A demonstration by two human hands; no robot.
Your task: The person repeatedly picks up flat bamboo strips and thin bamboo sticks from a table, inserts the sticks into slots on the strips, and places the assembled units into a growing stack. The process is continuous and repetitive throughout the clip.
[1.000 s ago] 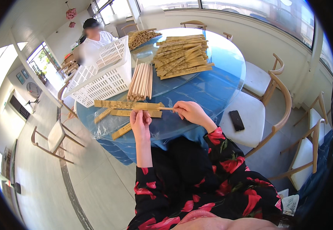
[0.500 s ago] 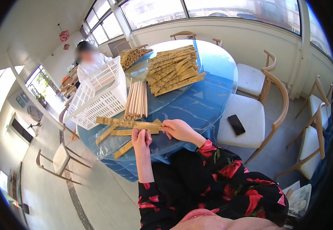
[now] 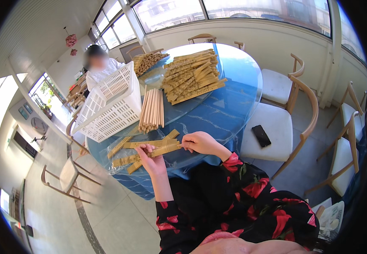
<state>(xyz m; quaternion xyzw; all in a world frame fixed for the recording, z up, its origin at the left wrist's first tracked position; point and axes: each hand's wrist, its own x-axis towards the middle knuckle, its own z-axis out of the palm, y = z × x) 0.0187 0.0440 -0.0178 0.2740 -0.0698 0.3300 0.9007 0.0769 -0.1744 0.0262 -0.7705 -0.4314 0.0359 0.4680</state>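
A long, flat tan paper chopstick sleeve (image 3: 167, 148) slants across the near edge of the table, its left end lower. My left hand (image 3: 150, 159) is closed on its middle from below, thumb and fingers around it. At its right end, my right hand (image 3: 200, 143) pinches the sleeve's tip between thumb and fingers. Beneath and beside it lie a few other paper sleeves (image 3: 118, 147), crossing one another. Just beyond them is a bundle of bare wooden chopsticks (image 3: 152, 111), side by side.
A tall white slatted plastic basket (image 3: 111, 114) stands at the left of the glass-topped round table (image 3: 238, 84). Farther back are a large heap of sleeves (image 3: 194, 76) and a smaller pile (image 3: 147, 62). Another person (image 3: 98, 70) sits beyond. A phone (image 3: 261, 136) lies on the right chair.
The held sleeve has come down toward me, its left end dropping the most. My left hand has turned and its fingers have loosened slightly; the right still pinches the end.
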